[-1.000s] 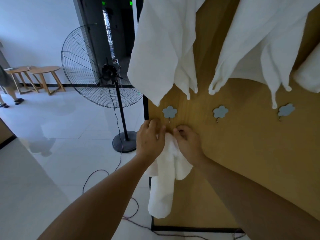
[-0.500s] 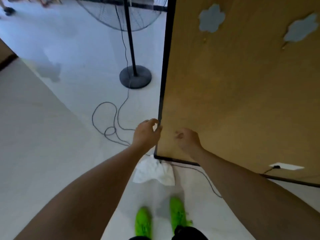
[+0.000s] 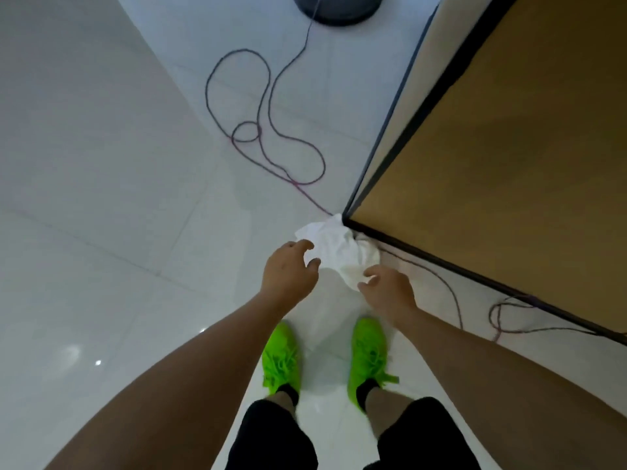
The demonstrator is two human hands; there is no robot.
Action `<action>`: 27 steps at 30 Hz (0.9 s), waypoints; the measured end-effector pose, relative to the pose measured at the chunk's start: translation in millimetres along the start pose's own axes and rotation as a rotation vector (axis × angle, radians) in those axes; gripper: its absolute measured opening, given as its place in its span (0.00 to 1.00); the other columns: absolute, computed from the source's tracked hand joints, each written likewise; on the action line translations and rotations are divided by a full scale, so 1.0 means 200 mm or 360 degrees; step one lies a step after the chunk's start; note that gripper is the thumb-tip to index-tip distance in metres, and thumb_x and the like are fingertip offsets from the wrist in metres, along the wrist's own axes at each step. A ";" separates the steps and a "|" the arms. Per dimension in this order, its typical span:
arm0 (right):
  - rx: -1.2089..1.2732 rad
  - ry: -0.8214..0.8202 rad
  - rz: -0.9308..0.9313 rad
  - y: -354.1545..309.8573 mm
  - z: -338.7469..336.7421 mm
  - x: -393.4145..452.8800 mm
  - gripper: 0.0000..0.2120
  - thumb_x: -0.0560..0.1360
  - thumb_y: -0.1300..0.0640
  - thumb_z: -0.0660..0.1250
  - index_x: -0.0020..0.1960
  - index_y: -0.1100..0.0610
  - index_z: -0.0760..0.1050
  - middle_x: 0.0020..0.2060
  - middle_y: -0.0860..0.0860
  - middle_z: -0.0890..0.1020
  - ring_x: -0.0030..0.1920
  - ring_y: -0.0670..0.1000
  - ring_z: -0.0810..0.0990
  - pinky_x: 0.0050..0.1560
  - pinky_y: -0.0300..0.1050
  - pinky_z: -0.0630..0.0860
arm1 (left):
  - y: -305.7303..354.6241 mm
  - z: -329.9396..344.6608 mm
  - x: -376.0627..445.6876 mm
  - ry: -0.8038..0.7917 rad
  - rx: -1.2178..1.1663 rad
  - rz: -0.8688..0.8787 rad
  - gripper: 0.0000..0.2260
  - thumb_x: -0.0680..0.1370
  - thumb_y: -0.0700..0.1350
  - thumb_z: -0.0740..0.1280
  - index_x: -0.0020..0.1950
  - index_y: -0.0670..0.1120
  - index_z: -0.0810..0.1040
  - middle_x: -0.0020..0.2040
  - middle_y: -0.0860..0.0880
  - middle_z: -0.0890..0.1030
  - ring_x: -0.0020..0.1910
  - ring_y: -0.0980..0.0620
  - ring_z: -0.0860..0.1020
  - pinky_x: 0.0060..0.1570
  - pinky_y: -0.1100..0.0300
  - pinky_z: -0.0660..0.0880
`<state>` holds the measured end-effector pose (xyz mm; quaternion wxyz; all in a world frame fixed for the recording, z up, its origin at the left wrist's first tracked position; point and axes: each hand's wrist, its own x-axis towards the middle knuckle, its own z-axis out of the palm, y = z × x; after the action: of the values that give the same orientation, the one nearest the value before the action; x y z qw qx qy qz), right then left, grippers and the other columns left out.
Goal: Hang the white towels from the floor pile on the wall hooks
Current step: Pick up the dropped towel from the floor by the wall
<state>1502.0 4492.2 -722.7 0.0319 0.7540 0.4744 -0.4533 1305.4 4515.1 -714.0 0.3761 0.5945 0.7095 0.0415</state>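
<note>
A crumpled white towel is lying on the floor against the corner of the wooden panel, just ahead of both hands. The left hand is hovering at its left edge, the right hand at its near edge, both with fingers loosely curled apart, gripping nothing.

Both arms reach down, left hand and right hand loosely curled, holding nothing.

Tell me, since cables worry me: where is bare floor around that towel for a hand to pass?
Bare tile lies left of the towel and between it and the green shoes. Crowded: cable loops behind it, another cable along the wooden panel.
</note>
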 end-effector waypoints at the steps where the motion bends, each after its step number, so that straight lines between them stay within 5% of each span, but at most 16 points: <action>1: -0.0029 -0.0008 0.0006 0.07 0.10 0.10 0.16 0.75 0.51 0.70 0.61 0.53 0.79 0.53 0.52 0.83 0.55 0.53 0.80 0.53 0.40 0.72 | -0.08 0.12 0.06 -0.0033 -0.0001 -0.0019 0.17 0.79 0.52 0.65 0.66 0.50 0.76 0.61 0.48 0.79 0.56 0.49 0.78 0.57 0.57 0.70; 10: -0.0492 0.0091 -0.0082 0.60 0.89 1.07 0.19 0.78 0.49 0.67 0.66 0.55 0.73 0.58 0.55 0.79 0.59 0.56 0.77 0.55 0.47 0.73 | -0.69 1.07 0.67 -0.0168 0.0042 -0.0048 0.17 0.79 0.52 0.65 0.68 0.51 0.75 0.65 0.50 0.77 0.63 0.49 0.75 0.61 0.57 0.70; 15: -0.0918 0.0449 -0.0109 0.74 1.20 1.48 0.31 0.71 0.47 0.72 0.68 0.52 0.63 0.61 0.56 0.71 0.57 0.56 0.72 0.55 0.50 0.71 | -0.92 1.41 0.89 -0.0179 0.0089 -0.0011 0.17 0.79 0.52 0.65 0.68 0.50 0.75 0.64 0.49 0.78 0.63 0.49 0.75 0.61 0.56 0.71; 19: -0.0653 0.0562 -0.0122 0.80 1.27 1.65 0.18 0.77 0.63 0.62 0.66 0.57 0.68 0.54 0.60 0.76 0.50 0.61 0.77 0.49 0.53 0.72 | -1.00 1.49 0.96 -0.0182 0.0112 -0.0020 0.18 0.79 0.51 0.65 0.68 0.50 0.75 0.64 0.49 0.78 0.63 0.49 0.75 0.61 0.56 0.71; 27: -0.0218 0.0495 -0.0273 0.52 0.92 1.12 0.23 0.70 0.69 0.60 0.64 0.60 0.73 0.56 0.61 0.74 0.53 0.63 0.75 0.46 0.49 0.71 | -0.78 1.13 0.64 -0.0169 0.0005 -0.0087 0.18 0.79 0.51 0.65 0.68 0.50 0.75 0.63 0.48 0.78 0.62 0.48 0.75 0.60 0.57 0.69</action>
<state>1491.5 4501.3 -1030.8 -0.0291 0.7678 0.5659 -0.2990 1308.8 4494.9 -1015.7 0.4133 0.5769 0.7045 -0.0015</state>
